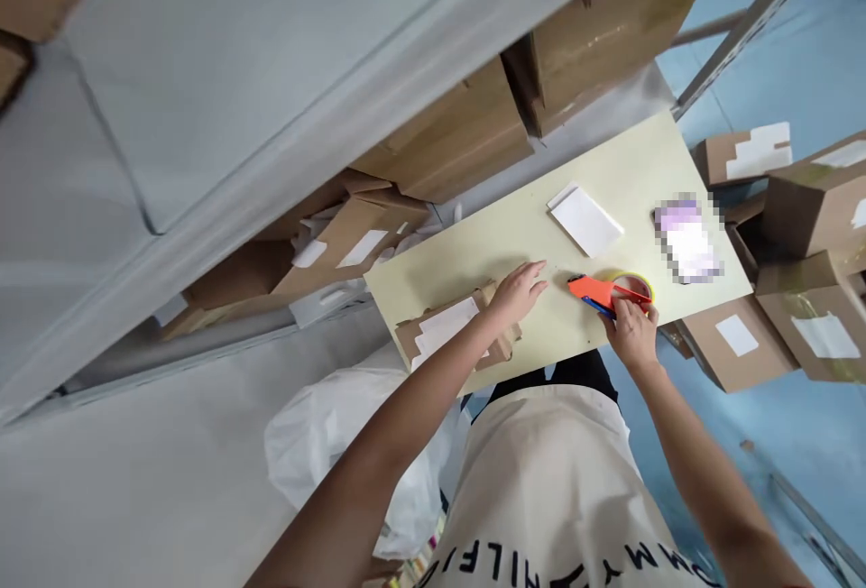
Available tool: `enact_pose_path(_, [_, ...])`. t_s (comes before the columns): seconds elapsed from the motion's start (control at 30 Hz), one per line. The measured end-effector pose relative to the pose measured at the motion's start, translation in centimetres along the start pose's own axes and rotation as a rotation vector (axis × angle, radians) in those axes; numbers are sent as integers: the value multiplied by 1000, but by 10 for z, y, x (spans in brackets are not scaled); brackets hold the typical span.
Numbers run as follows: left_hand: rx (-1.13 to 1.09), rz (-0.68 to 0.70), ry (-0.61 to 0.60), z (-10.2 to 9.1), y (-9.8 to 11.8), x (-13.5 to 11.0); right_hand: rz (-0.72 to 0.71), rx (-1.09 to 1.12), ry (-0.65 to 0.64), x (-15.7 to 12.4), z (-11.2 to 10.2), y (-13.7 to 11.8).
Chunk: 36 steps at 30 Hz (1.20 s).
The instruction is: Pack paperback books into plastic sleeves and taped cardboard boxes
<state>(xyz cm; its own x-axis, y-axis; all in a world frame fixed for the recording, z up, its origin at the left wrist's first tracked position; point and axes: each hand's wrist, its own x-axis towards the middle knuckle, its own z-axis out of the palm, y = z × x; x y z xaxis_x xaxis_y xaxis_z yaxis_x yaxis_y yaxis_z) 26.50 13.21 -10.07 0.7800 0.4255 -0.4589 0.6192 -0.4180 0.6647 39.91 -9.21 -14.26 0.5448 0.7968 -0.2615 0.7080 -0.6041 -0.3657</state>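
Observation:
On the pale yellow table lies an orange and blue tape dispenser with a yellow-edged roll of tape. My right hand has its fingers closed on the dispenser's near side, by the roll. My left hand is open, fingers stretched to the right, and holds nothing. Just beneath its wrist, a small cardboard box with white labels lies at the table's left end; I cannot tell whether the hand touches it. A small stack of white cards or paper lies beyond both hands.
A pixelated purple and white item lies at the table's right end. Large cartons fill the shelf behind, under a grey shelf board. Labelled boxes stand on the right. A white plastic bag hangs or stands at the left.

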Motion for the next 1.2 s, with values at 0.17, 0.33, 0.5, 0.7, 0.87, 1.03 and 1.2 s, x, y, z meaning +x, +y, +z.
enact_pose_path(0.17, [-237,84,-187,2,1,20,-71,146,-3,-15,-17,-1])
enact_pose_path(0.33, [-487,104,-353,-5,15,-3,-99,388,-63,-48,-27,-26])
enact_pose_path(0.5, [-316,72,-335,-15,31,-25,49,641,-88,-71,-34,-56])
enact_pose_path(0.7, [44,-189,-473,-26,41,-14,521,1117,-260,-71,-10,-67])
enact_pose_path(0.87, [477,-337,-550,-38,24,10,717,1454,-474,-90,40,-68])
enact_pose_path(1.03, [1065,-235,-657,-24,11,9,838,1572,-576,-116,79,-96])
enact_pose_path(1.2, [1248,-210,-749,-6,8,-6,868,1590,-611,-123,92,-121])
